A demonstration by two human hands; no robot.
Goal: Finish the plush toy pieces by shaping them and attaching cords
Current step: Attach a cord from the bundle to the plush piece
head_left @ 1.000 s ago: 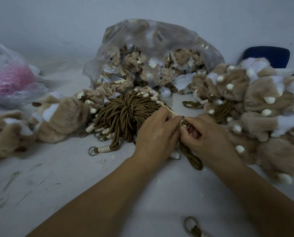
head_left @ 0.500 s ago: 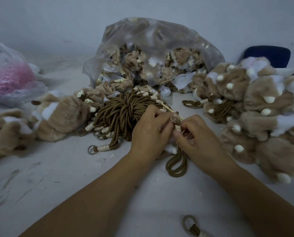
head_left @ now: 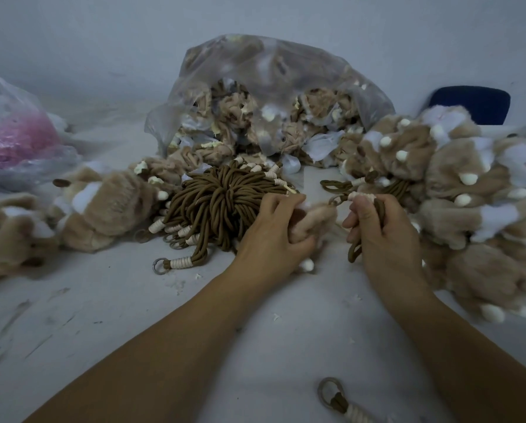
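And the hands have come apart! Half a second ago they were knuckle to knuckle over the ring; now the left hand point(head_left: 270, 236), just right of the cord bundle point(head_left: 219, 203), has its grip closed round a tan plush piece point(head_left: 312, 221), while the right hand point(head_left: 380, 236), further right of the bundle, has its grip wrapped round a brown cord point(head_left: 354, 253) whose loop hangs below the fist. The cord's metal ring point(head_left: 335, 200) points back at the plush across the gap. That reads as a tug to seat the join, though whether the ring is actually fastened to the piece is too blurred to call. Now the setting: a scuffed, pale surface point(head_left: 133, 315) flecked with fluff runs under everything to a plain wall point(head_left: 102, 41). Behind the bundle slumps a clear bag point(head_left: 270, 71) of unshaped pieces; far right of it, a heap of plush toys point(head_left: 469, 193) with a blue chair back point(head_left: 475, 103) beyond. Left of the bundle lie more plush toys point(head_left: 109, 209), and further left a bag of pink stuff point(head_left: 14, 138). Nearest us, well in front of the bundle, one loose cord point(head_left: 335, 395) waits.
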